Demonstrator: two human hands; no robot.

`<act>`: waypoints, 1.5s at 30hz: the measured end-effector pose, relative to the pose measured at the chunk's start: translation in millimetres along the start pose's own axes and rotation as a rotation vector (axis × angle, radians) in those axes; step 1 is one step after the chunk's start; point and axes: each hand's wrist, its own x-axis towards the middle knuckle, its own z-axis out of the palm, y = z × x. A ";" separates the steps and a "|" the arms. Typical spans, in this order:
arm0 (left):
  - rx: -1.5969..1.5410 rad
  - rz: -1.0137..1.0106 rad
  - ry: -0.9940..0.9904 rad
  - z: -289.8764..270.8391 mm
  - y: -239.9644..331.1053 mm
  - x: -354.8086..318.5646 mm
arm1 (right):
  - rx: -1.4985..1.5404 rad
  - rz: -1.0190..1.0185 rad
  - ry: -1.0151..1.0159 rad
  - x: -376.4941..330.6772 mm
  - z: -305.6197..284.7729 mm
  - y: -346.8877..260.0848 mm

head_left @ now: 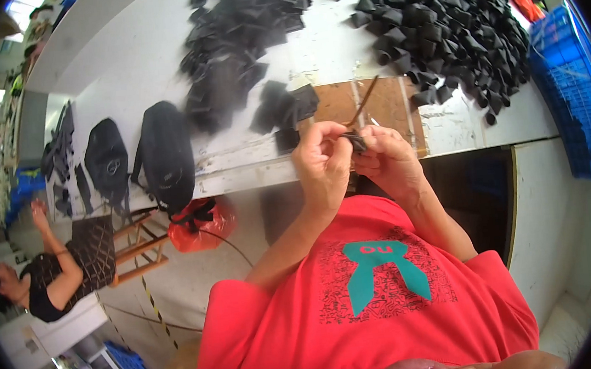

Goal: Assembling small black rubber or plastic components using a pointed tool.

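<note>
Both my hands meet over the near edge of the white table, fingers pinched on a small black folded piece [355, 142]. My left hand [323, 162] grips it from the left, and my right hand [392, 154] from the right. Just beyond my fingers, a thin dark brown strip [364, 101] slants up; I cannot tell whether it joins the black piece. Under it lies a worn brown board [387, 104]. A few loose black pieces [281, 107] rest left of the board.
Large heaps of black pieces cover the table's far left [245, 33] and far right [436, 21]. Two black bags [166, 154] lie at the left. A blue crate [568, 80] stands at the right. Below the table edge are a red plastic bag [204, 229], a wooden stool [137, 251] and a seated co-worker [55, 275].
</note>
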 end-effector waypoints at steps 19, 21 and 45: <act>-0.778 -0.427 -0.317 14.9 5.1 50.0 | -0.772 -0.305 -0.056 41.6 -13.4 -55.7; -0.730 -0.365 -0.293 15.2 -2.9 54.0 | -0.785 -0.319 -0.076 44.8 -10.3 -55.8; -0.490 -0.179 -0.076 -6.3 36.2 54.6 | -1.569 -1.031 0.167 21.3 61.8 -42.0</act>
